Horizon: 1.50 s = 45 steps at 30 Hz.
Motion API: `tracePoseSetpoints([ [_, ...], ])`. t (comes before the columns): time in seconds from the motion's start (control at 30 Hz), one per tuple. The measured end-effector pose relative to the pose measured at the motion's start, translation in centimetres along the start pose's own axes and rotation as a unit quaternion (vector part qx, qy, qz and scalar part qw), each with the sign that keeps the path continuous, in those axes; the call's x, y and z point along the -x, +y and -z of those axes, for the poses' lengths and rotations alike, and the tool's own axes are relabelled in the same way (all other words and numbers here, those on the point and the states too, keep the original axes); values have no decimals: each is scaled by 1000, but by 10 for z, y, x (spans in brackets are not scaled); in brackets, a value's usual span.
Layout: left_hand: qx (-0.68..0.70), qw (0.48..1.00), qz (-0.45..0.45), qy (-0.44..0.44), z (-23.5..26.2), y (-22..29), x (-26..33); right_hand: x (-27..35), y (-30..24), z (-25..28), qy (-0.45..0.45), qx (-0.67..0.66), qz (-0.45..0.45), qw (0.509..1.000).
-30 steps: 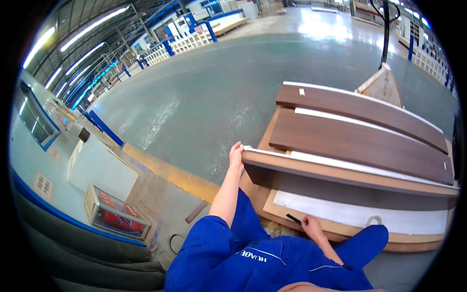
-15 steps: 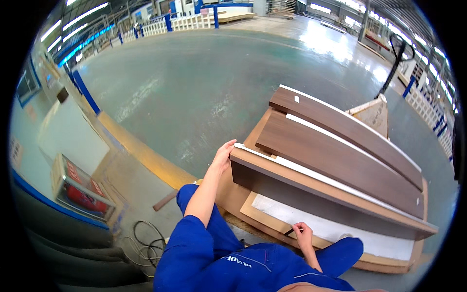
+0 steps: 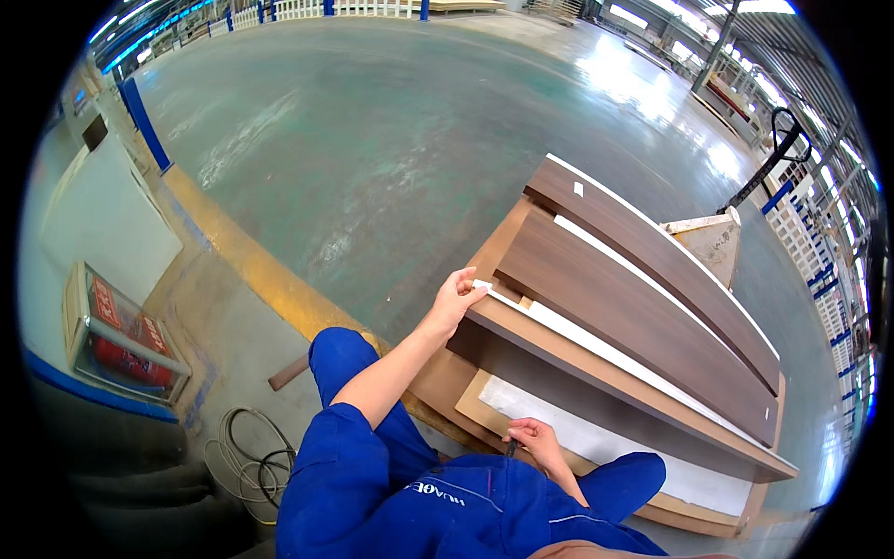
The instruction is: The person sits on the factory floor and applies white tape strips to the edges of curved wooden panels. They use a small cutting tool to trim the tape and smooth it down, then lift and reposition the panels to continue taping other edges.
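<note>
My left hand (image 3: 456, 300) is closed on the left end corner of a long brown panel (image 3: 596, 358). This panel stands tilted on its long side, with a white strip (image 3: 579, 337) running along its top. Down by my lap, my right hand (image 3: 540, 443) pinches a small slim black tool (image 3: 511, 448), whose exact kind I cannot make out. Beneath the tilted panel lies a board with a white surface (image 3: 605, 438) and a tan border. Two more dark brown panels (image 3: 633, 312) lie flat beyond it, both with white far edges.
The panels rest on a low stack of boards in front of my knees. A pallet jack (image 3: 712, 233) stands behind it. To my left are a cabinet with a red extinguisher (image 3: 130, 359), a coiled cable (image 3: 251, 461), a brown strip (image 3: 289, 373) and a yellow floor line (image 3: 270, 289).
My view has shifted. My right hand has drawn back toward my body with the black tool, which now points downward. My left hand stays at the panel's end, and the panel leans more toward me.
</note>
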State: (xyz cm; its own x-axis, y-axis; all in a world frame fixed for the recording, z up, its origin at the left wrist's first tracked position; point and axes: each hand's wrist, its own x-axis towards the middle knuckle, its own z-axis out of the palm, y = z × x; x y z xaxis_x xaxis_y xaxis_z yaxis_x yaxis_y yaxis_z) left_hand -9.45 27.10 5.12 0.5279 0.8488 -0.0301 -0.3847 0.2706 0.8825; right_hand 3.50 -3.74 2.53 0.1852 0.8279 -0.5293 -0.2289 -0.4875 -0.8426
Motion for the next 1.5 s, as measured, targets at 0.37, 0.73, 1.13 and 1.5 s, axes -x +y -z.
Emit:
tracePoseSetpoints([
  [0.37,56,998,32,23,4,9,-6,17,31,0,-51,-23,-91,994],
  [0.73,-149,984,-43,82,-3,3,0,43,62,18,-140,-193,-149,960],
  [1.13,-77,996,-18,46,-2,10,-3,14,-85,-21,-9,-45,135,990],
  [1.5,-24,998,-5,52,4,9,-1,-11,-140,-34,-60,-31,158,985],
])
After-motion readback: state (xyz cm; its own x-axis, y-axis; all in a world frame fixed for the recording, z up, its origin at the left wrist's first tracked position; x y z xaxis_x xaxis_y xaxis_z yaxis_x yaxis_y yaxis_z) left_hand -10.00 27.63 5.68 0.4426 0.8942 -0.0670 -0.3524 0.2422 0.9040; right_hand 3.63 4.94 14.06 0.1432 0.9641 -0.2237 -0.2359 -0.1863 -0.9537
